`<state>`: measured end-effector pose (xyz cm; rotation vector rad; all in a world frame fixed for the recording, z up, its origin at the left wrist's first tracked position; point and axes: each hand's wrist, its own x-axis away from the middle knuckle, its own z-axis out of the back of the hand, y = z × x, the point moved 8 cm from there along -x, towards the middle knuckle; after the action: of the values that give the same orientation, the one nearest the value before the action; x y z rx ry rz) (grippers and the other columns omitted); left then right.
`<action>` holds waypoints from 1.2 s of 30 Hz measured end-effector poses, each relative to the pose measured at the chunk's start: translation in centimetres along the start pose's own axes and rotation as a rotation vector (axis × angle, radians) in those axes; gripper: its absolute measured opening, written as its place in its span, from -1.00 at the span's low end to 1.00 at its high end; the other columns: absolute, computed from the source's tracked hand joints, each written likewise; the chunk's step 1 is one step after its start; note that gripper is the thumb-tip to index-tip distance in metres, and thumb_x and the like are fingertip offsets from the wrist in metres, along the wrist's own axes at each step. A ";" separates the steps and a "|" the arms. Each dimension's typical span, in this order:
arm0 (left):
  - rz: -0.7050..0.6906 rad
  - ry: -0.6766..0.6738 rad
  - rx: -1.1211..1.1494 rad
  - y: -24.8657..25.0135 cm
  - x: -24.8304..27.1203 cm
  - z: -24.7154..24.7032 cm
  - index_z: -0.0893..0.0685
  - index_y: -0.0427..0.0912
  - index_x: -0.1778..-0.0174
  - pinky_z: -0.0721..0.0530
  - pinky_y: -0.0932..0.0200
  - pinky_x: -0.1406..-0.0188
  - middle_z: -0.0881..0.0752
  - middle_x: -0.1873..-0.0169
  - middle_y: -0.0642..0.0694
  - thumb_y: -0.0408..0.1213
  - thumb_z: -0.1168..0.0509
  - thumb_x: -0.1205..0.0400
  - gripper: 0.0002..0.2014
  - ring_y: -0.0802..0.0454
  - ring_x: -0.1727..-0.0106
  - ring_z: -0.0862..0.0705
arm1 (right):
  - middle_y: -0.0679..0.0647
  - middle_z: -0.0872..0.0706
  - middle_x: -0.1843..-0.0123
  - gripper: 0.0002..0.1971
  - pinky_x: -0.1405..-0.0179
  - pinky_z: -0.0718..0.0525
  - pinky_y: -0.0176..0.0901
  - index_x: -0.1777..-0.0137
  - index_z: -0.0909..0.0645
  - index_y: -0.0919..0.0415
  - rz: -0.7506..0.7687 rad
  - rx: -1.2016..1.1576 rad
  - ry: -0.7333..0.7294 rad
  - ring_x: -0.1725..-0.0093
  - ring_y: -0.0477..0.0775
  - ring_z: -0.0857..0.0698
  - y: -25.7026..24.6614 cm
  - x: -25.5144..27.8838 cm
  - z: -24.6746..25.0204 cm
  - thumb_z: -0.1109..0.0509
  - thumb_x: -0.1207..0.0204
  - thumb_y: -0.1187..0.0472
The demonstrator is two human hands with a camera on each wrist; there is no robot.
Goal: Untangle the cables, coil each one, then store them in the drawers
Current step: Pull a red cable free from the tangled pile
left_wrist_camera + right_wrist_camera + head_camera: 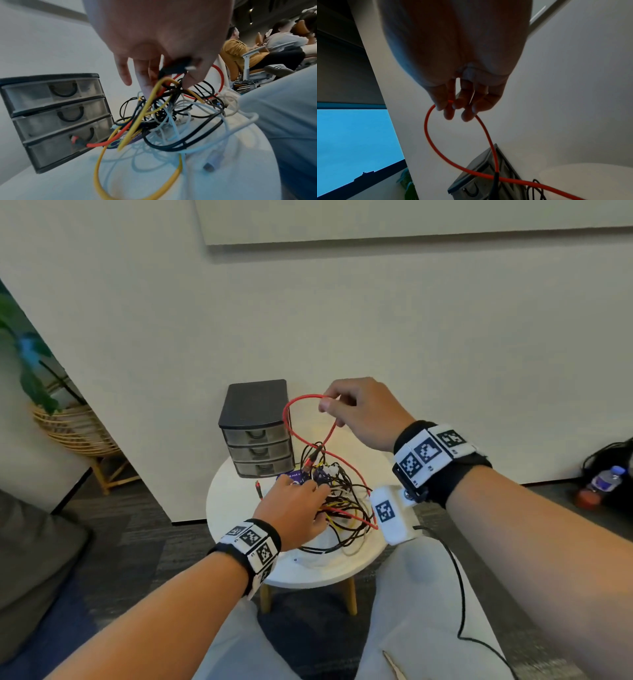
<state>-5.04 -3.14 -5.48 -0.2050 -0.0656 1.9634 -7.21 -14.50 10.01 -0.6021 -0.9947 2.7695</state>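
Note:
A tangle of black, yellow, white and red cables (342,501) (164,116) lies on a small round white table (239,518). My right hand (356,412) (455,108) is raised above it and pinches a loop of the red cable (294,412) (429,142). The left hand (294,508) (169,75) is down on the pile, its fingers curled round a black plug and some cable strands. A black three-drawer unit (257,429) (56,115) stands at the table's back left with all its drawers closed.
A white wall rises directly behind the table. At the left stand a plant (24,350) in a wicker stand and a grey seat. A water bottle (603,481) and a dark bag lie on the floor at the right. My knees are under the table's front edge.

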 end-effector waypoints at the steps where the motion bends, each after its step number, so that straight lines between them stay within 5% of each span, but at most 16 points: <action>1: 0.006 0.030 -0.007 -0.1 0.1 0.4 -0.53 -0.01 -0.31 -0.54 -0.02 -0.29 -0.73 0.01 0.02 0.04 -0.13 -0.74 -0.69 -0.01 0.06 -0.70 | 0.03 -0.70 0.31 -0.80 0.23 -0.55 -0.11 0.03 -0.76 0.10 -0.009 0.010 0.036 0.25 0.02 -0.68 0.2 -0.1 0.7 -0.34 -0.71 0.06; 5: 0.063 0.022 -0.031 -1.1 -0.2 0.9 -0.56 -0.05 -0.25 -0.59 0.03 -0.16 -0.74 0.11 0.02 -0.12 -0.10 -0.76 -0.76 -0.06 0.18 -0.68 | -0.04 -0.60 0.26 -0.79 0.25 -0.40 -0.14 0.06 -0.76 0.09 -0.001 0.086 0.133 0.26 -0.10 -0.52 0.5 -0.3 2.7 -0.34 -0.70 0.06; 8: 0.183 -0.046 0.106 -2.7 -0.4 0.0 -0.38 0.03 -0.58 -0.75 -0.07 0.01 -0.75 -0.12 -0.07 -0.34 -0.14 -0.73 -0.53 -0.18 0.05 -0.72 | 0.05 -0.64 0.08 -0.79 0.10 -0.50 -0.23 -0.01 -0.79 0.15 0.078 0.090 0.260 0.11 -0.02 -0.57 -0.4 -0.1 4.4 -0.36 -0.71 0.09; 11: 0.201 -0.140 0.273 -3.5 -0.2 -1.1 -0.13 0.15 -0.73 -0.76 -0.13 -0.11 -0.59 -0.41 -0.10 -0.53 -0.22 -0.63 -0.20 -0.19 -0.16 -0.71 | 0.02 -0.77 0.12 -0.79 0.07 -0.66 -0.22 -0.03 -0.79 0.17 0.179 -0.014 0.433 0.11 -0.04 -0.71 -2.6 -0.1 6.7 -0.34 -0.70 0.13; 14: 0.132 -0.123 0.370 -2.8 0.0 -0.8 -0.16 0.13 -0.72 -0.62 -0.10 -0.36 -0.36 -0.60 -0.05 -0.42 -0.35 -0.58 -0.18 -0.14 -0.38 -0.59 | 0.01 -0.76 0.26 -0.79 0.21 -0.75 -0.18 -0.04 -0.75 0.23 0.241 -0.189 0.521 0.27 -0.06 -0.76 -4.6 -0.5 8.5 -0.28 -0.73 0.20; 18: 0.044 -0.092 0.317 -1.5 0.4 -0.7 -0.36 0.19 -0.59 -0.43 -0.05 -0.49 -0.46 -0.46 0.05 0.14 -0.39 -0.62 -0.37 0.02 -0.43 -0.47 | -0.03 -0.65 0.32 -0.78 0.36 -0.61 -0.20 -0.06 -0.69 0.22 0.313 -0.310 0.680 0.38 -0.04 -0.65 -6.5 -0.9 10.7 -0.21 -0.75 0.18; 21: 0.026 -0.039 0.251 -1.3 -0.1 0.7 -0.68 0.06 -0.32 -0.46 0.10 -0.21 -0.62 -0.16 0.07 0.13 -0.15 -0.78 -0.64 0.05 -0.19 -0.56 | -0.12 -0.56 0.35 -0.80 0.31 -0.51 -0.12 0.01 -0.64 0.14 0.346 -0.358 0.800 0.36 -0.05 -0.54 -6.6 -1.0 12.3 -0.19 -0.74 0.16; 24: 0.097 0.036 0.366 -2.9 -0.5 3.1 -0.74 0.03 -0.18 -0.54 0.03 -0.14 -0.64 0.04 0.10 0.04 -0.05 -0.82 -0.64 0.09 0.00 -0.56 | -0.22 -0.54 0.33 -0.81 0.27 -0.48 -0.12 0.08 -0.59 0.04 0.349 -0.323 0.878 0.34 -0.11 -0.49 -5.7 -0.6 13.7 -0.19 -0.74 0.15; 28: 0.273 0.173 0.810 -6.4 -1.0 8.1 -0.69 0.03 0.17 -0.62 0.15 0.22 -0.74 0.25 -0.10 -0.13 -0.10 -0.83 -0.67 0.01 0.25 -0.68 | -0.16 -0.52 0.32 -0.81 0.26 -0.44 -0.17 0.07 -0.64 0.10 0.190 -0.306 0.758 0.31 -0.08 -0.45 -1.7 -0.9 13.2 -0.22 -0.69 0.14; 31: 0.400 0.388 1.034 -9.4 -2.1 12.9 -0.64 0.00 0.35 -0.53 0.09 0.35 -0.55 0.46 -0.06 -0.16 -0.17 -0.78 -0.64 0.00 0.42 -0.50 | -0.05 -0.56 0.35 -0.78 0.29 -0.43 -0.23 0.24 -0.62 0.05 -0.028 -0.432 0.580 0.35 -0.11 -0.45 2.1 -1.0 10.3 -0.28 -0.65 0.19; 34: 0.396 0.483 1.341 -10.7 -3.5 16.0 -0.59 -0.07 0.35 -0.40 0.11 0.42 -0.36 0.54 0.05 -0.20 -0.21 -0.72 -0.70 0.09 0.55 -0.32 | -0.12 -0.48 0.46 -0.79 0.40 -0.33 -0.29 0.25 -0.65 0.11 -0.132 -0.574 0.344 0.43 -0.13 -0.40 3.6 -0.8 6.0 -0.32 -0.62 0.26; 36: 0.406 0.474 1.560 -10.7 -4.5 17.1 -0.56 -0.14 0.25 -0.33 0.15 0.46 -0.29 0.55 0.07 -0.35 -0.18 -0.73 -0.77 0.13 0.56 -0.22 | -0.09 -0.52 0.39 -0.90 0.42 -0.30 -0.25 0.13 -0.68 0.05 -0.144 -0.613 0.169 0.40 -0.11 -0.40 3.4 -0.8 2.9 -0.36 -0.43 0.24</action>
<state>3.44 -2.21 13.34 0.3846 1.8366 1.7497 -7.69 -18.99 10.18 -0.7789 -1.7709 2.2218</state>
